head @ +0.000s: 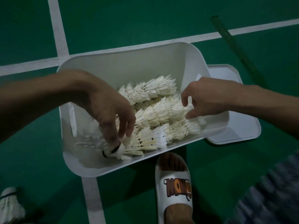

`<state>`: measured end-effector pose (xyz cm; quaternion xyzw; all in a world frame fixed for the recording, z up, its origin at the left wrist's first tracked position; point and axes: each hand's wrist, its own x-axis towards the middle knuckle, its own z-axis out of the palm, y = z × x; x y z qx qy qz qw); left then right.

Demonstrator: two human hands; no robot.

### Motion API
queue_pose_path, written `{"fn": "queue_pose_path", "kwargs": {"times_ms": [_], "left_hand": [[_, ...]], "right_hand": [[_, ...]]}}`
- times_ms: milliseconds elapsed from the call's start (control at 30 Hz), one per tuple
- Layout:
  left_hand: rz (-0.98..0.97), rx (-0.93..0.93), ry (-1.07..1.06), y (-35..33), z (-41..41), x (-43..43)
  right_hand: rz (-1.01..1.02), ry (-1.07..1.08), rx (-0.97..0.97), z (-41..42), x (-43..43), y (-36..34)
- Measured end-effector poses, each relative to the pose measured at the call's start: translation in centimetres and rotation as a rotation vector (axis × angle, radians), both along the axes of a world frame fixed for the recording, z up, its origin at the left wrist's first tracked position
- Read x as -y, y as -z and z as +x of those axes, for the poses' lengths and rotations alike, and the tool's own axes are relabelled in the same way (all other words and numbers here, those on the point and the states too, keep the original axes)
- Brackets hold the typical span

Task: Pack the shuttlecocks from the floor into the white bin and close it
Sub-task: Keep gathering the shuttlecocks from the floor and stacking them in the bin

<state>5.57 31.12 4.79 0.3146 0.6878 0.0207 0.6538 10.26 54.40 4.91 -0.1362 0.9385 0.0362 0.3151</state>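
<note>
One shuttlecock stack [9, 206] lies on the floor [40, 151], lower left. The left grip [105, 109] curls over shuttlecock rows [155, 113] inside the white bin [129, 67]. The right grip [203, 99] pinches one row's feathers. The rows are probably light with brittle feathers, so hold them near the cork ends. The lid [239, 125] lies beside the bin, right.

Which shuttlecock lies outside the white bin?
The lone shuttlecock on the green floor at the lower left corner of the frame. Every other one lies in nested rows inside the white bin.
</note>
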Motion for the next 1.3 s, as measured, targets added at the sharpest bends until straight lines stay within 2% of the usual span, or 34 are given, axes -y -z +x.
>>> {"fn": "queue_pose_path", "kwargs": {"times_ms": [100,200,267,367,467,567,633,733,867,933,967,1033,1100,1200,1300], "left_hand": [[0.133,-0.130,-0.109,0.0,-0.4,0.1],[0.233,-0.245,-0.270,0.5,-0.5,0.5],[0.264,-0.277,-0.363,1.3,-0.8,0.8],[0.288,-0.234,-0.577,1.6,-1.1,1.4],[0.325,-0.156,-0.759,1.3,-0.7,1.8],[0.422,-0.111,-0.914,1.2,-0.1,1.9],[0.481,-0.136,-1.031,1.2,0.2,2.0],[0.560,-0.167,-1.200,1.1,0.7,1.8],[0.625,-0.217,-1.373,0.9,1.1,2.1],[0.627,-0.260,-1.350,0.7,1.3,2.7],[0.611,-0.363,-1.250,0.8,1.3,3.0],[0.527,-0.660,-0.850,0.9,1.0,3.9],[0.442,-0.822,-0.524,0.8,0.7,4.6],[0.437,-0.869,-0.418,0.4,0.8,6.0],[0.504,-0.944,-0.359,0.3,1.3,7.5]], "right_hand": [[-0.097,0.031,-0.055,-0.3,0.3,0.7],[-0.080,-0.004,0.041,0.0,0.7,1.7],[-0.043,-0.043,0.077,0.3,0.7,2.2],[-0.099,-0.013,0.014,0.1,0.7,2.1],[-0.259,0.062,-0.031,-0.3,1.6,1.3],[-0.617,0.307,0.082,-0.2,3.6,0.9],[-0.769,0.429,0.124,-0.1,5.1,1.1],[-0.873,0.527,0.121,0.0,6.8,1.8],[-0.896,0.553,0.010,-0.3,7.8,2.0],[-0.897,0.546,-0.019,-0.4,8.1,2.0],[-0.891,0.536,-0.025,-0.5,8.2,2.0],[-0.811,0.460,-0.079,-0.6,8.5,2.0],[-0.679,0.311,-0.155,-0.8,8.9,1.9],[-0.551,0.075,-0.175,-0.6,10.4,2.1],[-0.533,-0.056,-0.177,-0.2,12.1,2.5]]}}
